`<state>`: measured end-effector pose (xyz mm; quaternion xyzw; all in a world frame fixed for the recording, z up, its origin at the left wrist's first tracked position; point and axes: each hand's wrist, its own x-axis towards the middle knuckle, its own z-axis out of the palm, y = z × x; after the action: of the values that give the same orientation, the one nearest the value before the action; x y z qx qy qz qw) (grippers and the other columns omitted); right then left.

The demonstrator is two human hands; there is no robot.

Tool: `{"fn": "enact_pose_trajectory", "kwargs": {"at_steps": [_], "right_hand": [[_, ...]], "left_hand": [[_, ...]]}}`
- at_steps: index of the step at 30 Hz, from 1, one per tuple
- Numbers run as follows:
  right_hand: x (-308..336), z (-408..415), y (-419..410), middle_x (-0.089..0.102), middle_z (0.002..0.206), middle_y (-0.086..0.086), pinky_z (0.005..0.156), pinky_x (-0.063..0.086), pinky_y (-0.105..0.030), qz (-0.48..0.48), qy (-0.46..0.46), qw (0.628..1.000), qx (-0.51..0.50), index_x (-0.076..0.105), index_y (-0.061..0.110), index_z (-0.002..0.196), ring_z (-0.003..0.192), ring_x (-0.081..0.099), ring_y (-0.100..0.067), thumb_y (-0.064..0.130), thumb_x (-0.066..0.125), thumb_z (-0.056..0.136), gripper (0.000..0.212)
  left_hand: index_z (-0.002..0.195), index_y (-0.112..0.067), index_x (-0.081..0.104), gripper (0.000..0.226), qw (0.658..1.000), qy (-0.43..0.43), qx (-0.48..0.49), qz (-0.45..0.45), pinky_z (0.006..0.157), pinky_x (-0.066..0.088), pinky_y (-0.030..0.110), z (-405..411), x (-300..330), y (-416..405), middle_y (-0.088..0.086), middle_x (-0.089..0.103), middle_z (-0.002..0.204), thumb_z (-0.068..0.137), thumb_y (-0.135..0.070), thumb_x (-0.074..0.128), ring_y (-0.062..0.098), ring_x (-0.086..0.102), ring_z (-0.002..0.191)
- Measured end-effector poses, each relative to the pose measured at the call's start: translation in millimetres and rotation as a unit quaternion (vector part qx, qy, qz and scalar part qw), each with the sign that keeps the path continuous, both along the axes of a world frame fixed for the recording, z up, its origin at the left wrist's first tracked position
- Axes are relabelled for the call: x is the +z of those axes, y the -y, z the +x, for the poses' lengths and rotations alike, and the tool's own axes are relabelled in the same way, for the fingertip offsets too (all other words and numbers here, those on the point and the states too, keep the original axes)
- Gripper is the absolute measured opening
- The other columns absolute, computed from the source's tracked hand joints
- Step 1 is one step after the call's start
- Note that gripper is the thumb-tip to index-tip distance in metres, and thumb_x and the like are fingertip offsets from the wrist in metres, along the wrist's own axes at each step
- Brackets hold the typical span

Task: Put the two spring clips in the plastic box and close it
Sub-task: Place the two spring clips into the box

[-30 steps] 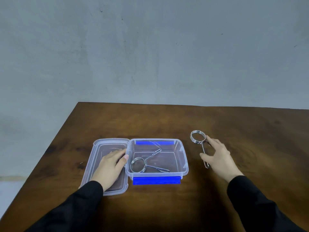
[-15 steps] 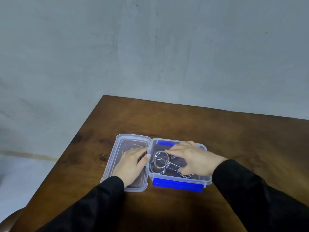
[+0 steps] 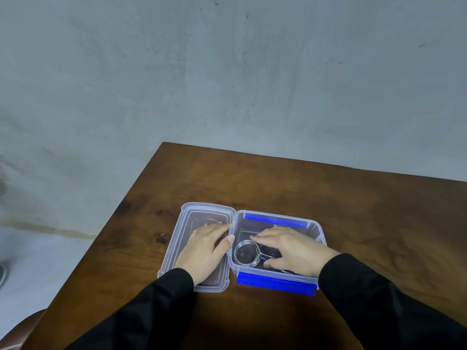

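Observation:
The clear plastic box (image 3: 317,229) stands open on the wooden table, with blue latches on its far and near sides. Its clear lid (image 3: 202,210) lies folded out flat to the left. Stacked wire coils of the spring clips (image 3: 246,253) show at the box's left end, and their arms run under my right hand. My right hand (image 3: 294,251) is down inside the box, fingers stretched over the clips and thumb tucked against the arms of one. My left hand (image 3: 204,246) lies flat on the lid, its thumb touching the box's left wall.
The brown wooden table (image 3: 353,198) reaches to a grey wall behind. Its left edge runs diagonally close to the lid, with pale floor beyond. A rounded brown chair part (image 3: 22,329) shows at the bottom left.
My right hand took the second clip from the table to the right of the box and carried it into the box. The left hand stayed on the lid. The view shifted left.

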<state>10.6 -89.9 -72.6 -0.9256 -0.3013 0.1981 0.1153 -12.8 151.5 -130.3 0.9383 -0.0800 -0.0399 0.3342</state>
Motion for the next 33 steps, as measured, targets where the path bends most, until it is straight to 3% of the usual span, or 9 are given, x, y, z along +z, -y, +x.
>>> {"fn": "enact_pose_trajectory", "kwargs": {"at_steps": [5,10,18,24,33], "right_hand": [[-8.1,-1.3,-1.2,0.048,0.151,0.012,0.113,0.032,-0.031,0.019,0.014,0.999,-0.024,0.043,0.033,0.151,0.138,0.040,-0.012,0.043,0.064,0.094,0.061],[-9.4,-1.3,-5.2,0.059,0.130,0.013,0.100,0.045,-0.030,0.040,0.012,0.998,-0.050,0.056,0.035,0.140,0.115,0.051,-0.009,0.049,0.066,0.091,0.052],[-5.7,-5.0,-12.3,0.059,0.134,0.011,0.101,0.046,-0.031,0.015,0.035,0.998,-0.060,0.054,0.033,0.141,0.119,0.051,-0.012,0.051,0.067,0.089,0.058],[-4.4,-6.1,-14.4,0.057,0.139,0.010,0.105,0.045,-0.033,0.006,0.035,0.997,-0.068,0.050,0.033,0.144,0.125,0.050,-0.014,0.053,0.067,0.087,0.063],[-1.5,-8.8,-14.8,0.056,0.141,0.011,0.103,0.045,-0.029,0.014,0.033,0.996,-0.076,0.048,0.034,0.146,0.126,0.051,-0.011,0.051,0.068,0.088,0.064]], "left_hand": [[0.140,-0.033,0.050,0.044,1.000,0.006,-0.004,0.002,0.116,0.016,0.031,0.3,1.0,1.1,-0.008,0.054,0.146,0.103,-0.047,0.032,0.013,0.039,0.139],[0.142,-0.034,0.049,0.052,1.000,0.001,-0.004,0.008,0.118,0.018,0.035,1.4,-4.2,-0.9,-0.009,0.052,0.148,0.100,-0.055,0.027,0.014,0.038,0.140],[0.142,-0.035,0.049,0.064,1.000,0.001,-0.006,0.005,0.119,0.023,0.041,2.2,-4.5,-1.1,-0.009,0.053,0.147,0.094,-0.064,0.019,0.014,0.040,0.139],[0.141,-0.036,0.049,0.049,1.000,-0.004,-0.005,0.003,0.118,0.025,0.040,1.4,-3.3,-1.4,-0.010,0.054,0.145,0.100,-0.054,0.029,0.013,0.042,0.137],[0.142,-0.036,0.047,0.051,1.000,-0.012,0.001,0.009,0.118,0.022,0.039,0.5,-2.1,-1.8,-0.009,0.051,0.148,0.100,-0.056,0.028,0.016,0.037,0.141]]}}
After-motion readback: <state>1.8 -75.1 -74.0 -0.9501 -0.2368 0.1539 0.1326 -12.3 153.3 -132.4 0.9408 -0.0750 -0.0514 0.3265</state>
